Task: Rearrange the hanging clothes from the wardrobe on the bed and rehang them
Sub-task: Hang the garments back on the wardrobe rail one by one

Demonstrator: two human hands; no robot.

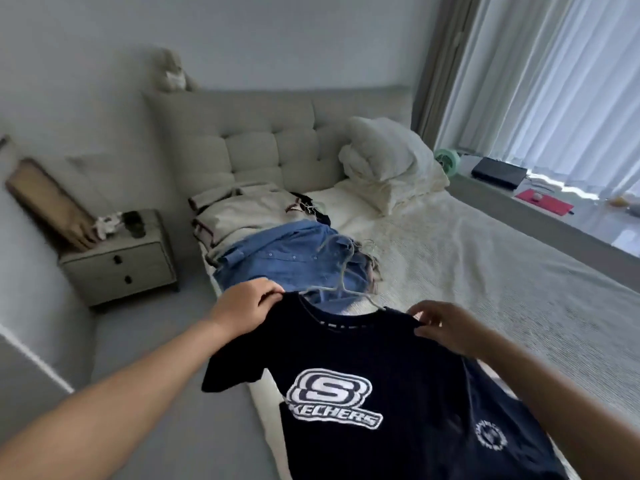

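A dark navy T-shirt [374, 368] with a white logo hangs on a pale wire hanger [343, 271] over the bed's near left corner. My left hand [242, 306] pinches its left shoulder. My right hand [446, 327] pinches its right shoulder. A second dark garment [498, 427] with a round white print lies under it on the right. Further up the bed [485, 258] lie a blue denim shirt [291, 258] and a beige garment [249, 209] with dark trim, both on hangers.
A folded white duvet and pillow [384, 161] sit by the tufted headboard [263, 140]. A grey nightstand [121, 261] stands left of the bed. A window ledge [561, 209] with a red pad and a black box runs along the right under curtains.
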